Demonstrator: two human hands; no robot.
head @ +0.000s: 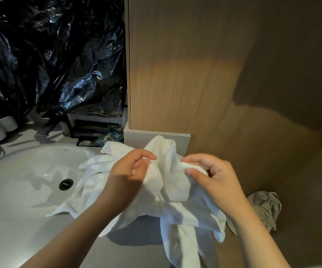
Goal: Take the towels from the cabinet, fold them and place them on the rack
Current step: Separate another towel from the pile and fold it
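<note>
A crumpled white towel (167, 188) lies bunched over the right end of the grey counter, spilling partly into the sink and hanging off the front edge. My left hand (126, 176) pinches a fold of the towel between thumb and fingers near its top. My right hand (212, 176) grips another fold of the same towel just to the right, thumb pressed on the cloth. Both hands hold the towel lifted slightly above the counter. No rack is in view.
A white oval sink (26, 180) with a dark drain (66, 184) fills the left. Black plastic bags (50, 55) pile behind it. A wooden cabinet panel (204, 74) rises on the right. A grey rag (266, 207) lies low at right. Dark packets (100, 135) sit behind the sink.
</note>
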